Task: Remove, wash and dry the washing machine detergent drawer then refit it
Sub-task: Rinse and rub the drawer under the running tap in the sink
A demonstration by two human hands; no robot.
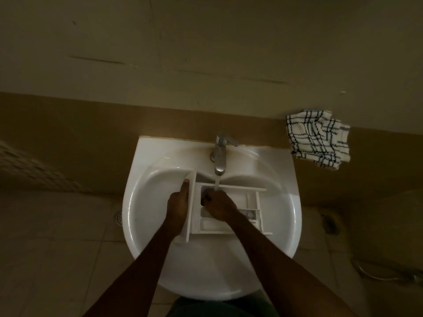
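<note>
The white detergent drawer (250, 203) lies across the white sink basin (146, 202), compartments up, under the chrome tap (220, 154). A stream of water (216, 183) runs from the tap into the drawer's far left compartment. My left hand (177, 205) grips the drawer's front panel at its left end, thumb along the panel's face. My right hand (217, 204) is inside the drawer with its fingers curled in the compartment under the water; whether it holds anything is hidden.
A black-and-white checked cloth (319, 138) hangs on the ledge at the right of the sink. A floor drain (119, 217) shows on the tiles at the left. A hose (384, 274) lies on the floor at the lower right. The wall stands close behind the sink.
</note>
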